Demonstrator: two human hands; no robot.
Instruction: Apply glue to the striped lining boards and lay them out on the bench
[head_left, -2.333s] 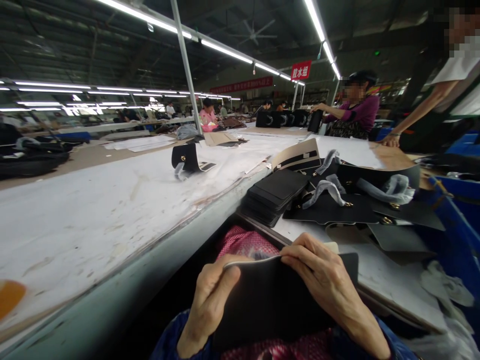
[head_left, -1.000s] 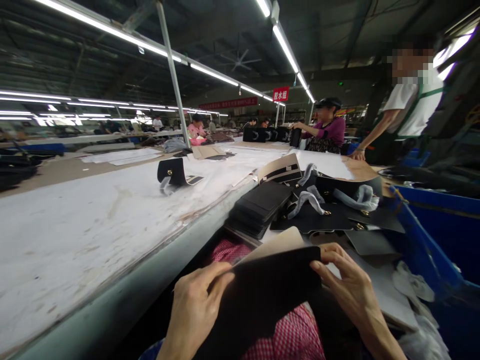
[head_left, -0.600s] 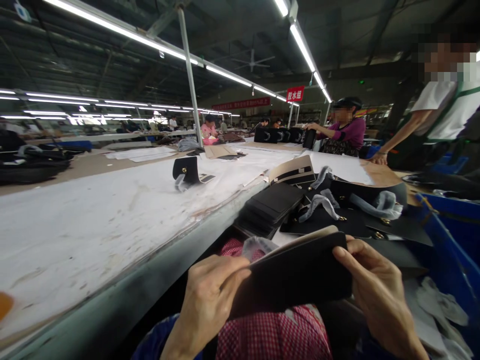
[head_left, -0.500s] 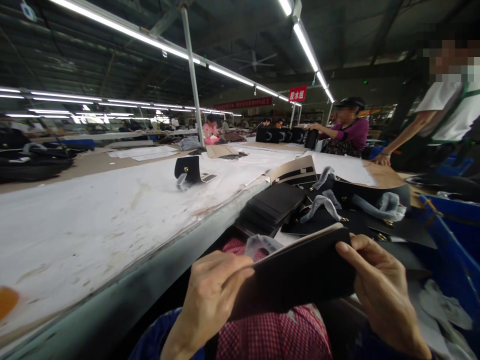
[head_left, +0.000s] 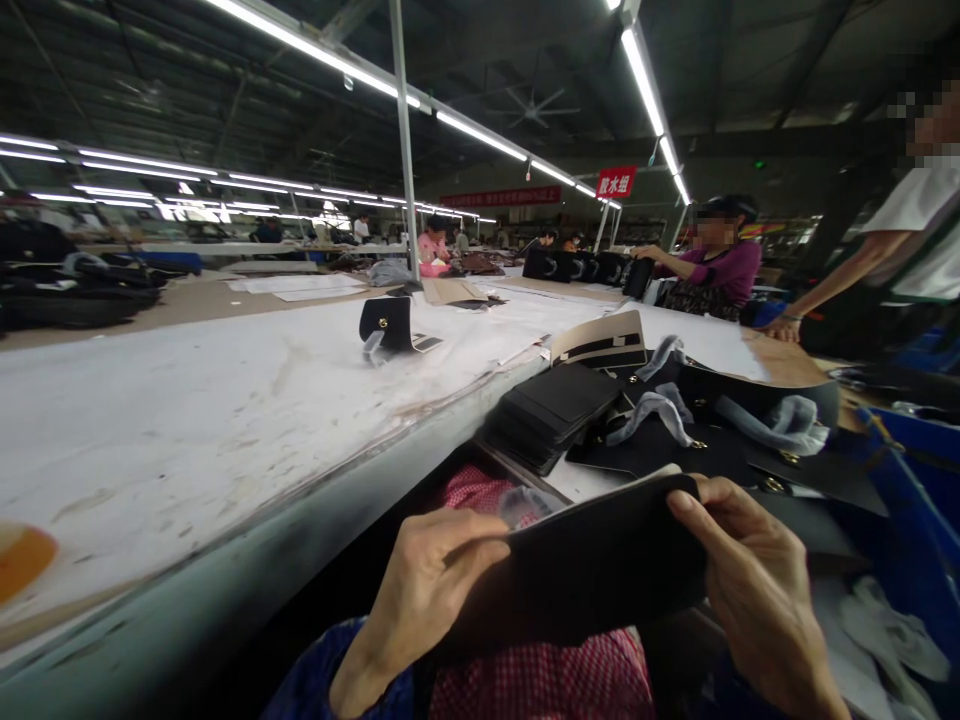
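Note:
Above my lap, a black leather-like bag panel [head_left: 585,570] is held between my two hands, its pale inner edge showing along the top. My left hand [head_left: 431,580] pinches its upper left edge between thumb and fingers. At the upper right corner, my right hand [head_left: 750,560] grips it with the thumb in front and the fingers behind. A clear plastic-wrapped handle [head_left: 525,503] shows just behind the panel, partly hidden. Just beyond lie a stack of black rectangular pieces [head_left: 559,405] and several black bag panels [head_left: 660,450] with wrapped handles and gold fittings.
A long table [head_left: 187,440] with a stained white covering stretches along the left. One black bag piece [head_left: 386,325] with a gold fitting stands on it. A blue bin [head_left: 915,470] is at the right. Co-workers stand farther back, one in a purple top [head_left: 724,265].
The panel has dropped slightly and its top edge lies a little flatter, with both hands keeping their hold. The camera view has shifted slightly left.

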